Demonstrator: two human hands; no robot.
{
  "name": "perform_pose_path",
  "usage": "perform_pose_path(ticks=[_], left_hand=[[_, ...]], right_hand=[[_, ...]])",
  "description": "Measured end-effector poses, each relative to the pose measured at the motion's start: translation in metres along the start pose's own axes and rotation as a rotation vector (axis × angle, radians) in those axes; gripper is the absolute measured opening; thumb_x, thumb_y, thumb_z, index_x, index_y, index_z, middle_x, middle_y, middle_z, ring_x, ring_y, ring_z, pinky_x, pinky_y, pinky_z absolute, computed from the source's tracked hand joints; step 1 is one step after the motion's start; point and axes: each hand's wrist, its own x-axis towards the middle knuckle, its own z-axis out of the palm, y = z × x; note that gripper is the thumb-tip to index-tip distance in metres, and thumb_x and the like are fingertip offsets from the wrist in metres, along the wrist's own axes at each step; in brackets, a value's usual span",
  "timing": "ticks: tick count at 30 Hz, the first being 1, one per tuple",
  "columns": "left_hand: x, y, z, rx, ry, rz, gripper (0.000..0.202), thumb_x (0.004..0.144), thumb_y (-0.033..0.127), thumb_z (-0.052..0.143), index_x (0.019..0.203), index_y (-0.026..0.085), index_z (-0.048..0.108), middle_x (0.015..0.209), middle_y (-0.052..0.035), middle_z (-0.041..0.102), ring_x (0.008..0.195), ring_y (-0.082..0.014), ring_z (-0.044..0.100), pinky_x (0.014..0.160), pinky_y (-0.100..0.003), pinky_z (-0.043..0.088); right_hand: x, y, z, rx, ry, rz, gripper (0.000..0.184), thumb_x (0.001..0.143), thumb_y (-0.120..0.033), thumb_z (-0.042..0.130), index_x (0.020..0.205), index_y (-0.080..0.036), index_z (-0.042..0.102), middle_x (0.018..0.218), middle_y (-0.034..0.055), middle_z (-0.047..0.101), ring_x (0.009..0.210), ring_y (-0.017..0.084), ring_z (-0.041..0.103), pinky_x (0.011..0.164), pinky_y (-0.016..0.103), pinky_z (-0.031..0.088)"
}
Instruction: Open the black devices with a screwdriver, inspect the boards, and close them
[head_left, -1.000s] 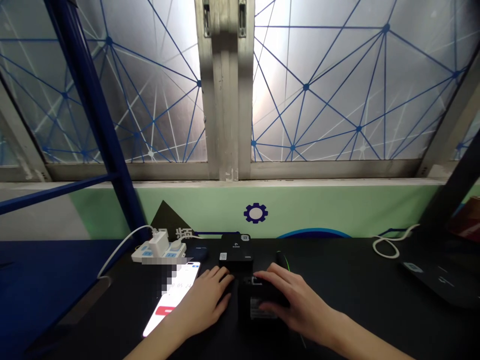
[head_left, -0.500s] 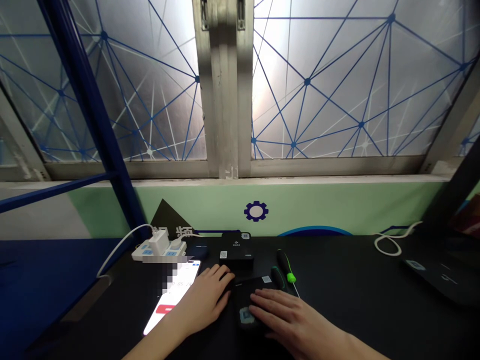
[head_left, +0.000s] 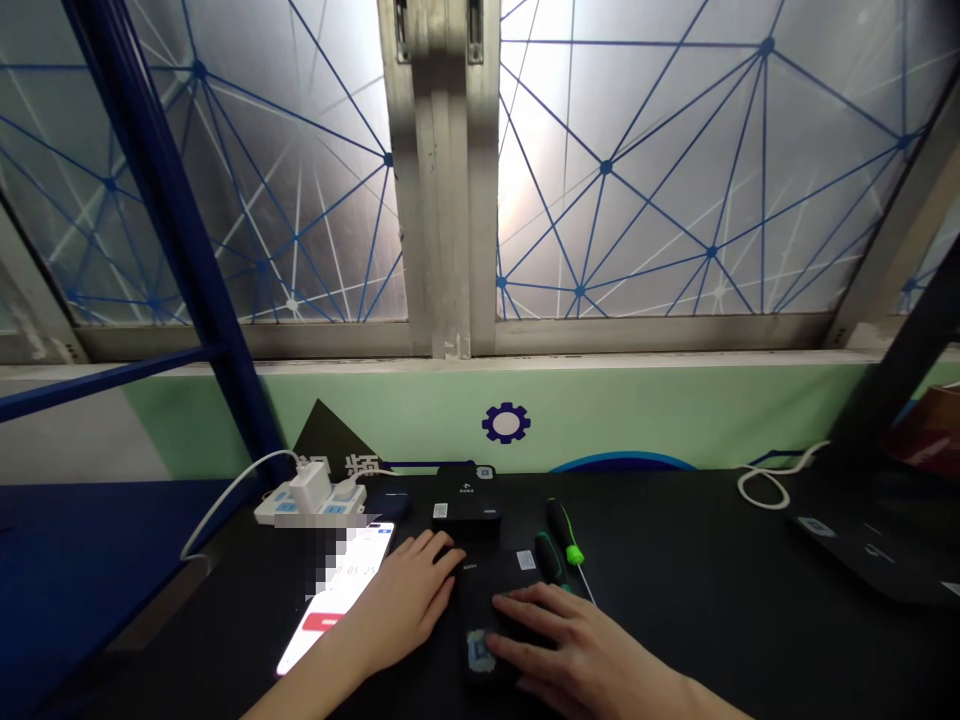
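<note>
A flat black box-like device (head_left: 480, 606) lies on the black table, with a white label near its far edge and a worn, pale square patch near its front. My right hand (head_left: 559, 640) rests over its right side, fingers spread, the index fingertip by the patch. Flat beside the left edge lies my left hand (head_left: 416, 590), fingers stretched out, fingertips near the box's far left corner. Whether they touch it I cannot tell. Just right of the box are two screwdrivers, one dark green-handled (head_left: 550, 558) and one black and bright green (head_left: 564, 530).
A second black box (head_left: 466, 505) stands behind. Left of my left hand lies a lit phone (head_left: 341, 590), with a white power strip (head_left: 274, 507) and plugged charger (head_left: 310, 488) behind it. Far right are a flat black device (head_left: 862, 560) and a white cable (head_left: 765, 492).
The fingers of my right hand have spread further apart on the box. My left hand stays nearly where it was. The whole view has shifted slightly.
</note>
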Motion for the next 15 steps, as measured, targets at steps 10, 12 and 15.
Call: perform_pose_path(ticks=[10,12,15], left_hand=[[0.0,0.002,0.004,-0.089,0.044,-0.009,0.036,0.107,0.038,0.041,0.137,0.027,0.056,0.132,-0.006,0.063,0.12,-0.0282,0.059,0.103,-0.045,0.048],[-0.002,0.002,0.006,-0.099,0.041,0.012,0.042,0.105,0.041,0.045,0.146,0.028,0.047,0.143,-0.0062,0.057,0.132,-0.0307,0.051,0.111,-0.05,0.042],[-0.003,0.005,0.004,-0.157,0.016,0.073,0.045,0.105,0.04,0.047,0.149,0.031,0.042,0.147,-0.0044,0.053,0.134,-0.0273,0.051,0.114,-0.047,0.04]], right_hand=[[-0.002,-0.002,0.004,0.067,0.079,0.051,0.038,0.097,-0.039,0.06,0.133,-0.027,0.064,0.137,0.007,0.065,0.11,0.027,0.063,0.098,0.039,0.053],[-0.004,0.0,-0.001,0.104,0.127,0.112,0.036,0.096,-0.037,0.06,0.131,-0.027,0.065,0.135,0.0065,0.065,0.112,0.027,0.06,0.1,0.041,0.05],[-0.007,0.011,-0.003,0.024,0.264,0.249,0.033,0.097,-0.024,0.052,0.129,-0.024,0.062,0.135,0.0099,0.062,0.117,0.029,0.055,0.101,0.047,0.046]])
